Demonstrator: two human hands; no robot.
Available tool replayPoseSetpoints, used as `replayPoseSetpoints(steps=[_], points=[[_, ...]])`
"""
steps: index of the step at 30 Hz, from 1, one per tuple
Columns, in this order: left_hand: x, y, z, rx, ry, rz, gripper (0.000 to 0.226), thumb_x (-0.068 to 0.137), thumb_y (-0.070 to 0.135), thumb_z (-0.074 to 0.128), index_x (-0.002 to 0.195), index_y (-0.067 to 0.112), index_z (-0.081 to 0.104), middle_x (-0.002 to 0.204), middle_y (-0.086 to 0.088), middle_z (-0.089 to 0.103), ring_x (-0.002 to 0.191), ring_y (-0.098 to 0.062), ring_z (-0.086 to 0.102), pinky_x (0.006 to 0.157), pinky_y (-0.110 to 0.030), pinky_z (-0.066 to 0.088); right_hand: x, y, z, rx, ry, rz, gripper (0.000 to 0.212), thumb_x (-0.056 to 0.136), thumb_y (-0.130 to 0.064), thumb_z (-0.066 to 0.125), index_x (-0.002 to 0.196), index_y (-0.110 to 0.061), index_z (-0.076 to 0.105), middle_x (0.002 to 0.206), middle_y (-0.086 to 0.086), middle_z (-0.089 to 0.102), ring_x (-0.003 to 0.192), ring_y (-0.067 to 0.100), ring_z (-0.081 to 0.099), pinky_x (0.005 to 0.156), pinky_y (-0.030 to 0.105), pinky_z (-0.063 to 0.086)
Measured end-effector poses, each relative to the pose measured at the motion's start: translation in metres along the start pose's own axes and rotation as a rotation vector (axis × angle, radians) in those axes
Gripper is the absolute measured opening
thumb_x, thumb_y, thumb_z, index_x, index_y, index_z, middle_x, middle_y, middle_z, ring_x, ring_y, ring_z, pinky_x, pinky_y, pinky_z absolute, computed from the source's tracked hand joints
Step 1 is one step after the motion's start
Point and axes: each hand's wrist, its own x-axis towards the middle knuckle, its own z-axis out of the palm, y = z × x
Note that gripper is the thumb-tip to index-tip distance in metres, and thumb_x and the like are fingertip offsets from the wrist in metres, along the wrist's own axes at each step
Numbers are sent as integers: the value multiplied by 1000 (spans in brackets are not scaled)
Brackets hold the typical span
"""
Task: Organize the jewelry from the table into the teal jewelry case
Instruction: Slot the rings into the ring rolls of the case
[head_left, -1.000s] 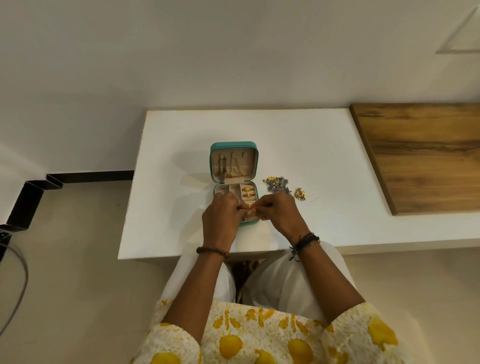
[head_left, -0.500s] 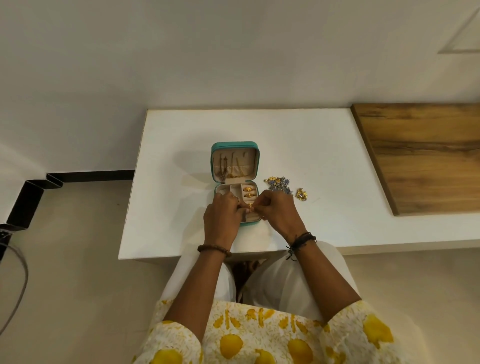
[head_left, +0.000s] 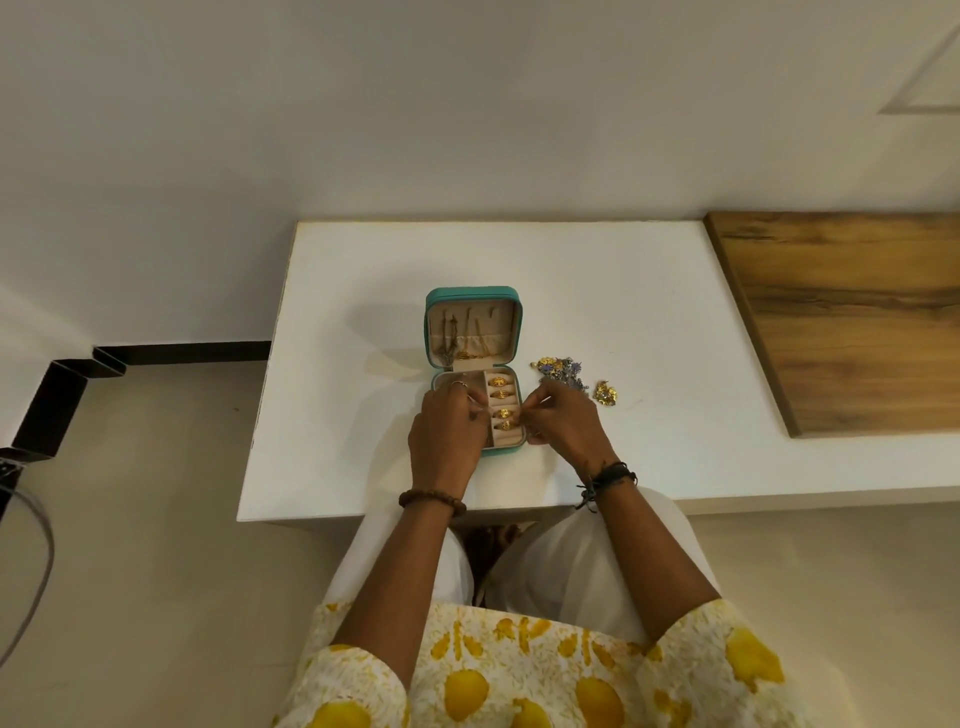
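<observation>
Head view: left hand and right hand over open teal jewelry case on counter; fingers pinched, held item too small to tell. Risk: piece slips, rolls off. Loose jewelry pile just beyond right fingers, wooden board farther right; hands hide near compartments.

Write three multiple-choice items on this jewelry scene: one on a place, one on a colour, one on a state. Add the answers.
1. Where does the loose jewelry pile lie?
A. right of the case
B. left of the case
C. on the wooden board

2. What colour is the jewelry case outside?
A. red
B. teal
C. black

3. The case lid is
A. shut
B. missing
C. open

Answers: 1 A, the pile sits on the white table to the case's right. 2 B, its rim shows teal. 3 C, chains hang inside the raised lid.
</observation>
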Motion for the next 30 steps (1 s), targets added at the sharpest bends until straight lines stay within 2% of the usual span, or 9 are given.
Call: replayPoseSetpoints(steps=[4, 9, 13, 18, 20, 22, 24, 26, 30], points=[[1, -4, 0, 6, -10, 9, 12, 88, 18, 56, 95, 12, 63, 108, -9, 60, 98, -21, 57, 70, -28, 48, -2, -1, -2, 31, 30, -16, 21, 86, -10, 62, 72, -17, 48, 77, 3, 59, 60, 9, 56, 50, 10, 47], [4, -7, 5, 75, -38, 44, 21, 86, 25, 60, 104, 15, 64, 119, -7, 56, 105, -20, 55, 77, -32, 52, -3, -2, 1, -82, 46, -52, 22, 82, -12, 66, 73, -18, 48, 77, 4, 61, 67, 19, 60, 74, 41, 56], [4, -8, 6, 100, -51, 75, 28, 91, 25, 53, 116, 16, 60, 129, -7, 52, 115, -21, 50, 86, -32, 50, -5, -3, 0, -85, 74, -102, 7, 85, -11, 61, 85, -16, 56, 75, -1, 60, 70, 20, 60, 77, 48, 55], [0, -5, -12, -174, 109, -22, 22, 93, 17, 47, 107, 12, 64, 111, -10, 60, 100, -22, 56, 71, -25, 43, -8, 1, -2, -79, 184, -107, 12, 89, -8, 53, 96, -9, 63, 91, 6, 63, 85, 29, 64, 82, 48, 53], [-2, -10, -19, -275, 214, -135, 21, 91, 12, 48, 106, 15, 63, 110, -9, 61, 98, -23, 57, 72, -26, 41, -10, 6, -3, -50, 178, -31, 15, 88, -6, 51, 95, -7, 63, 95, 13, 67, 84, 30, 65, 85, 49, 52], [-5, -15, -25, -316, 266, -262, 22, 91, 11, 48, 109, 13, 61, 112, -10, 62, 101, -26, 58, 75, -26, 41, -13, 9, -4, 3, 128, 70, 14, 87, -6, 52, 92, -4, 66, 88, 17, 69, 77, 28, 65, 87, 47, 52], [-8, -18, -26, -324, 193, -372, 24, 92, 14, 47, 113, 11, 59, 114, -11, 63, 104, -28, 58, 82, -29, 43, -16, 10, -4, 45, 49, 148, 15, 85, -6, 58, 89, 4, 68, 85, 21, 70, 75, 25, 63, 88, 42, 53], [-10, -20, -24, -318, 69, -403, 27, 93, 16, 46, 114, 9, 61, 114, -12, 65, 104, -29, 60, 88, -34, 45, -20, 10, -4, 86, -10, 180, 17, 83, -6, 61, 92, 7, 69, 94, 24, 70, 77, 22, 60, 83, 33, 53], [-10, -21, -23, -400, 0, -410, 23, 90, 9, 50, 108, 7, 65, 105, -17, 69, 93, -32, 66, 85, -44, 54, -22, 9, -4, 67, 21, 170, 15, 79, -11, 68, 85, 2, 71, 79, 15, 67, 75, 21, 60, 89, 37, 51]])
